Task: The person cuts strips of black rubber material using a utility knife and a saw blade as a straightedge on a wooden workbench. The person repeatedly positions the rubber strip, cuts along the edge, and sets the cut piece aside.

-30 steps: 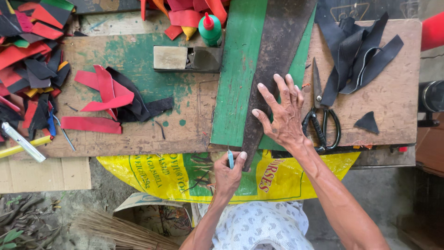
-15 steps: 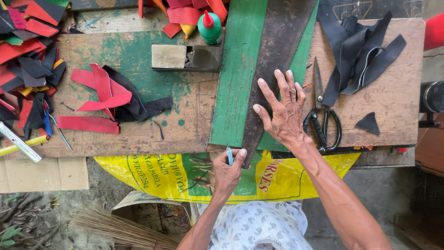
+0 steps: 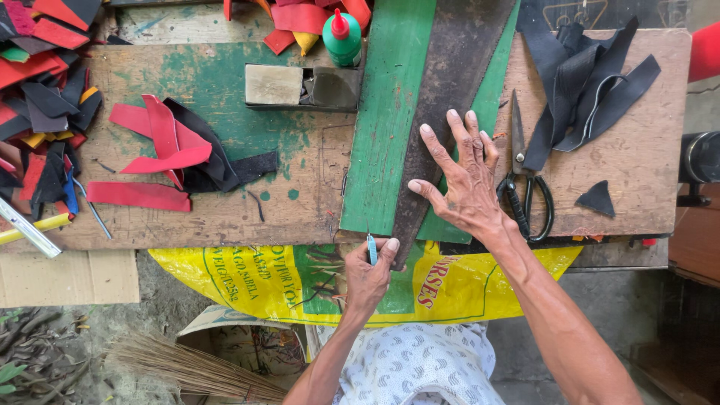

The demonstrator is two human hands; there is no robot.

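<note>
My right hand (image 3: 465, 184) lies flat, fingers spread, on a long dark leather strip (image 3: 457, 67). The strip lies slanted across a green board (image 3: 386, 112) on the wooden workbench (image 3: 300, 210). My left hand (image 3: 367, 274) is at the bench's front edge, closed on a small blue-handled cutter (image 3: 371, 247) with its blade pointing up. The blade sits just left of the strip's lower end. Whether the blade touches the leather is not clear.
Black-handled scissors (image 3: 529, 187) lie right of my right hand, with black leather scraps (image 3: 585, 82) beyond. Red and black offcuts (image 3: 165, 150) lie left, a green glue bottle (image 3: 343, 37) and a block (image 3: 274, 84) at the back. A yellow sack (image 3: 247, 274) hangs below the bench.
</note>
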